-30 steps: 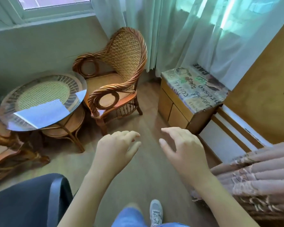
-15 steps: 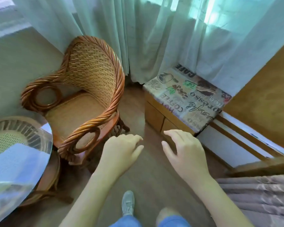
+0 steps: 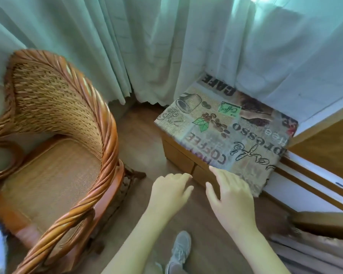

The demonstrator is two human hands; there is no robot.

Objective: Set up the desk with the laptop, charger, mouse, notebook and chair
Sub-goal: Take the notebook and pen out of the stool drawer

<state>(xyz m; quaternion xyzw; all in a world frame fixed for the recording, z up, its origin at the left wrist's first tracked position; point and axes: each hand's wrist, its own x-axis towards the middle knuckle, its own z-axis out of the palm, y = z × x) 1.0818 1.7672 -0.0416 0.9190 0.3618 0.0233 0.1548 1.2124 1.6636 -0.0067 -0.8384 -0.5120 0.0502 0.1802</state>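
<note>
— Head view: left hand (image 3: 169, 191) loosely curled, right hand (image 3: 231, 191) spread, both empty, near cushioned drawer unit (image 3: 222, 133); wicker chair (image 3: 53, 155) left
— Laptop, charger, mouse, notebook unseen; risks clipping chair while searching

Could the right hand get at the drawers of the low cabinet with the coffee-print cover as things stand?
Probably yes. The right hand is empty, fingers spread, hovering just in front of the low cabinet, and nothing lies between them. The coffee-print cover overhangs the top edge, so a drawer front may be partly hidden.

Soft daylight through curtains (image 3: 166, 46) (top-right glare); edges blurred, warped.
</note>
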